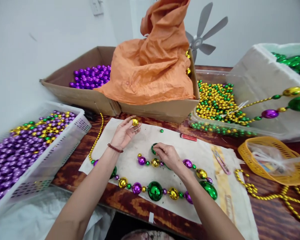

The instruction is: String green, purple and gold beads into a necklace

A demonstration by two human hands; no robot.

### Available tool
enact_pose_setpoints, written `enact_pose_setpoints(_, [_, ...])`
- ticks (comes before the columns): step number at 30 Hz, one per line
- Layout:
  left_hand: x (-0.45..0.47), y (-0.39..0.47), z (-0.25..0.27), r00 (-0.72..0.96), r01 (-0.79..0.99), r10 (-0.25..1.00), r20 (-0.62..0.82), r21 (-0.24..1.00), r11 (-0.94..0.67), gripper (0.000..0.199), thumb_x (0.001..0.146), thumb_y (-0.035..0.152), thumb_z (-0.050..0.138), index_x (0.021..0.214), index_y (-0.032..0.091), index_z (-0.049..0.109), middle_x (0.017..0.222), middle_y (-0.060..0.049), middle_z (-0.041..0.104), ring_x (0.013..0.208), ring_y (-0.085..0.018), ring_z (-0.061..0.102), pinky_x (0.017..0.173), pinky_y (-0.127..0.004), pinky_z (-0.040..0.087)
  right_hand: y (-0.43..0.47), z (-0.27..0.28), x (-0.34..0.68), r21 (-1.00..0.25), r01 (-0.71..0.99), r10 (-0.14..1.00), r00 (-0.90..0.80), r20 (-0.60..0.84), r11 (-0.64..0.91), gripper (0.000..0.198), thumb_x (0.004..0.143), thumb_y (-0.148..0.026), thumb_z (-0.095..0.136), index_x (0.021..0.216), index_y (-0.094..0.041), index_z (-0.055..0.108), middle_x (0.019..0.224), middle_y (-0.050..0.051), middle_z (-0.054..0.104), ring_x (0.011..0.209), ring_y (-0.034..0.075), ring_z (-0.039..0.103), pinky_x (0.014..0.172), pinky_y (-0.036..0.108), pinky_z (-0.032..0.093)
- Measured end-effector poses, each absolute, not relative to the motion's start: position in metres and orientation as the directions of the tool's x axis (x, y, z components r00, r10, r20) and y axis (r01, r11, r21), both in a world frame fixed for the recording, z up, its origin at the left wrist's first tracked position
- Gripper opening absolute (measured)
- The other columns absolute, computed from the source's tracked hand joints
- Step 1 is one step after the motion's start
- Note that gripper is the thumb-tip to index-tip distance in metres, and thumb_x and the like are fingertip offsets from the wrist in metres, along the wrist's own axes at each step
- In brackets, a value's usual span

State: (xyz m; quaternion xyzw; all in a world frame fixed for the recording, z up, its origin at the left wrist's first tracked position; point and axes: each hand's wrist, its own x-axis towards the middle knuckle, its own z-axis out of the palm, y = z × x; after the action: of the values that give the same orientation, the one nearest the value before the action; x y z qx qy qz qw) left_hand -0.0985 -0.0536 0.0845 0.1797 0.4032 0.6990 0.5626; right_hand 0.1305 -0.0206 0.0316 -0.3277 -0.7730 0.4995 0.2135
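My left hand (125,132), with a brown bead bracelet at the wrist, is raised over the white cloth (145,135). Its fingertips hold a shiny gold bead (135,122). Lower and to the right, my right hand (168,155) is closed in a pinch. A thin pale line shows at its fingertips, too fine to name, against a large green bead (153,149); whether the fingers grip that bead I cannot tell. A strand of purple, gold and green beads (155,191) curves over the cloth, partly hidden by both forearms. A small green bead (161,131) lies loose.
Pink-handled snips (221,161) and a red-handled tool (188,137) lie on the cloth. Around it stand a white bead basket (65,150), cardboard boxes (152,111) under an orange sack (152,73), a clear bead tub (215,121) and a yellow basket (245,150). Gold chains (262,196) lie right.
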Motion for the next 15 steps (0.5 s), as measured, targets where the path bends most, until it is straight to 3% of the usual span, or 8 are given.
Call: enact_pose_setpoints(15, [-0.0988, -0.0554, 0.0843, -0.297, -0.666, 0.927, -0.23, 0.746, -0.028, 0.022, 0.083, 0.021, 0.077, 0.104, 0.018, 0.071, 0.091, -0.004, 0.075, 0.09, -0.019, 0.073, 0.094, -0.04, 0.056, -0.0242, 0.0299, 0.1291, -0.901, 0.298, 0.731, -0.682, 0.031, 0.316, 0.017, 0.091, -0.023, 0.051, 0.082, -0.022, 0.065, 0.064, -0.001, 0.062, 0.052, 0.014, 0.054, 0.051, 0.023, 0.039])
